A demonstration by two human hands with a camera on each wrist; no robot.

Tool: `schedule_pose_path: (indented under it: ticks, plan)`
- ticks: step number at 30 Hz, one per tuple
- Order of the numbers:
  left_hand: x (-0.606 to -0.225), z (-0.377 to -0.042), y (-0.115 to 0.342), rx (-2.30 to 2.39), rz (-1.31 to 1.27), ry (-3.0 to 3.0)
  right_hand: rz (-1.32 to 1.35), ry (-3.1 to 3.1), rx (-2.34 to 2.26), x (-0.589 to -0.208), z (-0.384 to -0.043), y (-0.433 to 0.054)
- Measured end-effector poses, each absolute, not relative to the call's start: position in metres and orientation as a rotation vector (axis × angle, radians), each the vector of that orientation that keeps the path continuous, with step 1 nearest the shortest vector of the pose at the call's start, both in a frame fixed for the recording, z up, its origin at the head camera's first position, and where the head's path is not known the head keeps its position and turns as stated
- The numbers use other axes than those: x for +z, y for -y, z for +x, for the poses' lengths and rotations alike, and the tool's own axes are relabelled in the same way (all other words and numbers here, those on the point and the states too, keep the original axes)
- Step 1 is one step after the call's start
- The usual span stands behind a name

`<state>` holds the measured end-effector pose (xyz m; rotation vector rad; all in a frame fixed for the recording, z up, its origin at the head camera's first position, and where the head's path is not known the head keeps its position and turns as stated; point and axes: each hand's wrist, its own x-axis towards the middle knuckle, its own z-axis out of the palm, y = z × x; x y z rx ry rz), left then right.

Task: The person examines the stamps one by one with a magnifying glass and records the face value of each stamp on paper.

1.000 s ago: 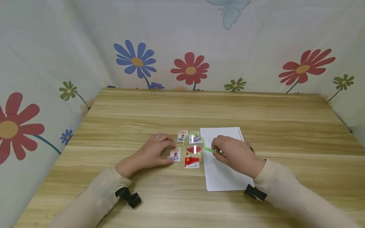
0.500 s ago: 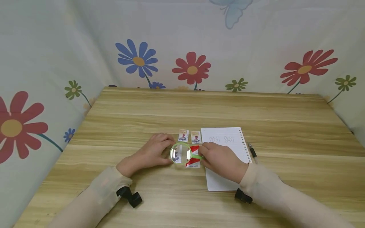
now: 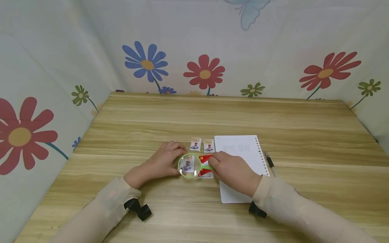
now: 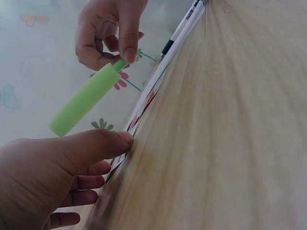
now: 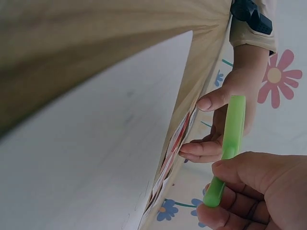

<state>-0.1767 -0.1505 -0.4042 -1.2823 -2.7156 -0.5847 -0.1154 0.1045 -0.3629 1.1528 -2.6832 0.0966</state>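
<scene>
My right hand [image 3: 234, 172] pinches the short handle of a green-rimmed magnifying glass [image 3: 201, 165], also seen edge-on in the right wrist view. Its lens is held above the table, over a small stamp [image 3: 187, 165] at the left of the group. My left hand [image 3: 158, 162] rests at that stamp's left side, thumb and fingers spread around it; the thumb [image 4: 117, 141] lies low by the paper's edge. Two similar stamps [image 3: 196, 144] lie behind. Two red-and-white stamps [image 3: 206, 158] lie under the handle, partly hidden.
A sheet of lined paper [image 3: 240, 195] with hole-punched edge and pencilled figures lies under my right hand. A black-and-clear pen [image 3: 270, 162] is at its right. Wooden tabletop [image 3: 170, 118] surrounds them, backed by a flower-printed cloth [image 3: 258, 50].
My right hand has moved left and slightly nearer with the magnifying glass, from over the middle stamps to the left stamp. The paper's figures show more. My left hand stays in place.
</scene>
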Motion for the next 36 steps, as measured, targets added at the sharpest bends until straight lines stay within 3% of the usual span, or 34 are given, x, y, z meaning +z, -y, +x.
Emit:
schedule_pose_path:
  ticks: [14, 36]
  plan:
    - [-0.400, -0.173, 0.149, -0.543, -1.265, 2.763, 1.145, 2.695, 0.103, -0.356, -0.112, -0.107]
    - [-0.385, -0.162, 0.124, -0.599, -1.182, 2.633, 0.907, 2.752, 0.327, -0.332, -0.105, -0.149]
